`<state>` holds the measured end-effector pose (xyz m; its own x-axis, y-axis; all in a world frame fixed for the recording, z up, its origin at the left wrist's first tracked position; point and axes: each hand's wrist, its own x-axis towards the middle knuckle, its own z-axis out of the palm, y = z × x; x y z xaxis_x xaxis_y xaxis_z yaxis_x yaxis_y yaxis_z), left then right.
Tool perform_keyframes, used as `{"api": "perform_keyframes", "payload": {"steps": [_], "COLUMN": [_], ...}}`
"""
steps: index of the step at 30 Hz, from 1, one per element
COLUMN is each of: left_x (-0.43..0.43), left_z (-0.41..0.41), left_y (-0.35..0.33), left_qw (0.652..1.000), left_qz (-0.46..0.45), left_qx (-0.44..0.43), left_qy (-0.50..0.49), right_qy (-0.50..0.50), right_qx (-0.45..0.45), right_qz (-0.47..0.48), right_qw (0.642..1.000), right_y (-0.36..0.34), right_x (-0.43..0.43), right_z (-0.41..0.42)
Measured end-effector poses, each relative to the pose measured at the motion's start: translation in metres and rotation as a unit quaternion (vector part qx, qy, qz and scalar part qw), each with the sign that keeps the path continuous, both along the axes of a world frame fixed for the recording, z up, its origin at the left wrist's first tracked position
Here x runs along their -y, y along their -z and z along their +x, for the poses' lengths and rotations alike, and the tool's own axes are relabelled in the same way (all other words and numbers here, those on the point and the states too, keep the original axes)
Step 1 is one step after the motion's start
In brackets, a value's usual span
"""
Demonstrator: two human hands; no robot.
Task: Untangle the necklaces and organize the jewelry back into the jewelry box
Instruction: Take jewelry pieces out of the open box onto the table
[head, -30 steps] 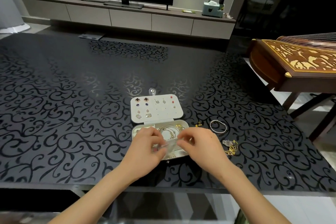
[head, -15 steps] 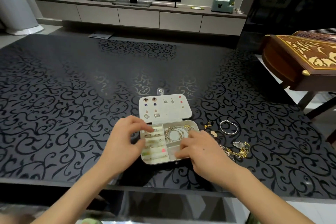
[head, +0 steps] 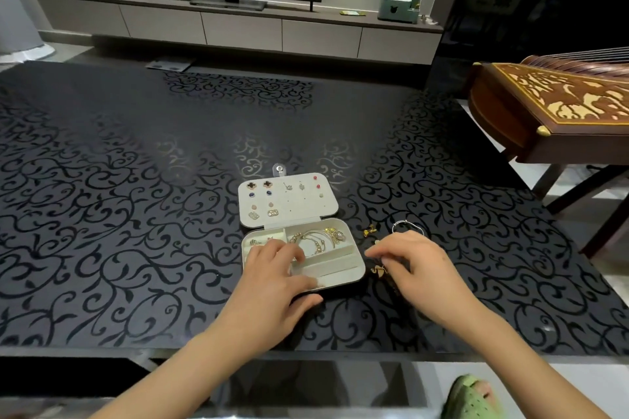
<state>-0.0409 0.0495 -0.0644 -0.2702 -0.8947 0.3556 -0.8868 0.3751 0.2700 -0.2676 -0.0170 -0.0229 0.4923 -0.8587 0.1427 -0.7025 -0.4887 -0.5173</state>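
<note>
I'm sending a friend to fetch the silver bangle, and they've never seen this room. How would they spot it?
On the black scroll-patterned table, find the open white jewelry box. The silver bangle lies on the table right of it, beyond the right hand. It is a plain thin hoop, unlike the small gold pieces beside it.

Table (head: 136, 214): black, with a glossy scrolling vine pattern. Jewelry box (head: 343, 274): cream lining, dark shell. Chains (head: 316, 240): gold. Bangle (head: 406, 226): silver. Studs (head: 316, 177): red. Slipper (head: 471, 398): green.
</note>
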Motion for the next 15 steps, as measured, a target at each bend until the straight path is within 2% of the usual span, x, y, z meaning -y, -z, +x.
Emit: {"api": "perform_keyframes", "payload": {"steps": [8, 12, 15], "left_x": [0.036, 0.061, 0.078], "left_z": [0.047, 0.052, 0.046], "left_y": [0.0, -0.002, -0.005], "left_qw": [0.995, 0.992, 0.991], "left_qz": [0.036, 0.04, 0.052], "left_qx": [-0.009, -0.011, -0.015], "left_qy": [-0.092, -0.121, -0.126], "right_qy": [0.097, 0.08, 0.065], "right_qx": [-0.082, -0.137, -0.135], "right_qz": [-0.05, -0.042, -0.04], "right_qw": [0.991, 0.987, 0.988], "right_y": [0.009, 0.013, 0.017], "right_x": [0.006, 0.006, 0.004], "right_z": [-0.023, -0.034, -0.034]}}
